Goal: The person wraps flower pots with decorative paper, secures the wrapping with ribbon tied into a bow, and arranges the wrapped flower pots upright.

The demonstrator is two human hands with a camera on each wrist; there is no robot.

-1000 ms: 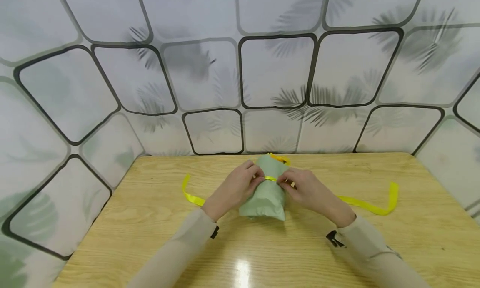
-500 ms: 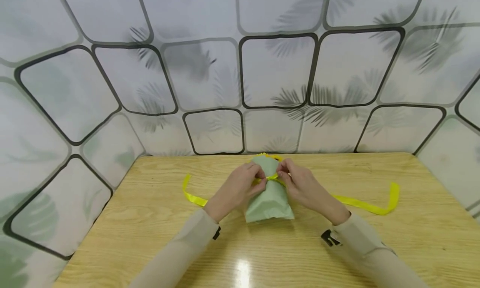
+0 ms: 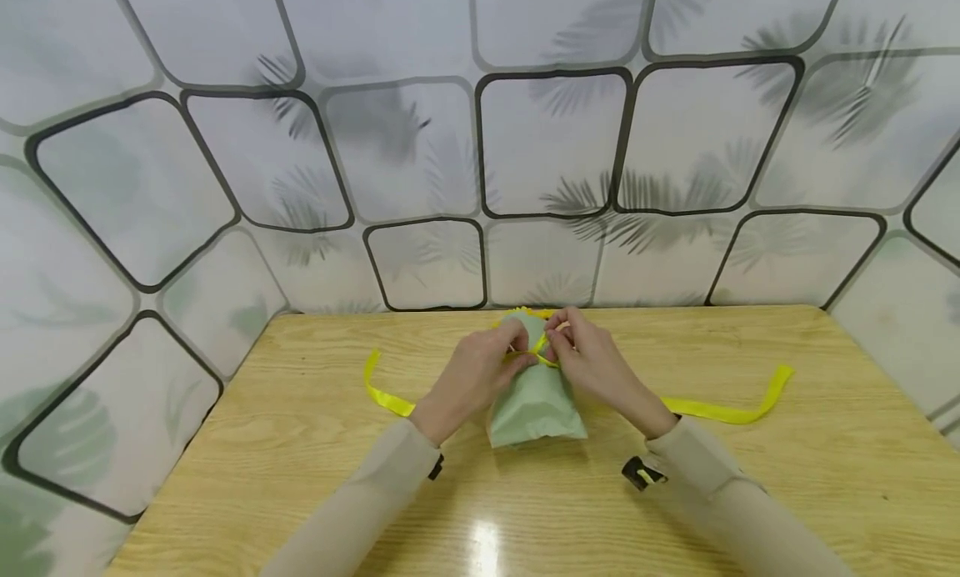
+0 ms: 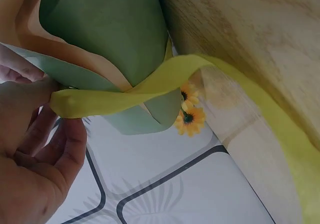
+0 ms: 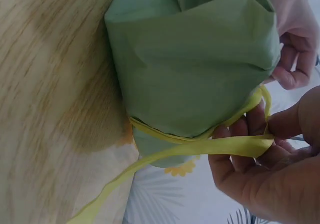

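A bouquet wrapped in pale green paper (image 3: 536, 406) lies on the table, with orange-yellow artificial flowers (image 4: 190, 121) showing at its far end. A yellow ribbon (image 5: 172, 136) runs round its narrow part. My left hand (image 3: 472, 373) pinches the ribbon against the wrap's left side; in the left wrist view the strip leaves the thumb and fingers. Close by on the right, my right hand (image 3: 592, 364) pinches a raised, bent part of the ribbon between thumb and fingers. Fingers hide most of the crossing between the hands.
The ribbon's loose tails spread over the wooden table (image 3: 300, 460), one tail (image 3: 386, 399) leftward and another tail (image 3: 723, 413) rightward. Behind the table's far edge rises a patterned wall covering (image 3: 555, 143). Black buckles (image 3: 642, 474) hang by the sleeves.
My right hand has moved up and left, lifting the ribbon from flat across the wrap into a bend. The bouquet's near end swung slightly right, and the right tail drew in leftward.
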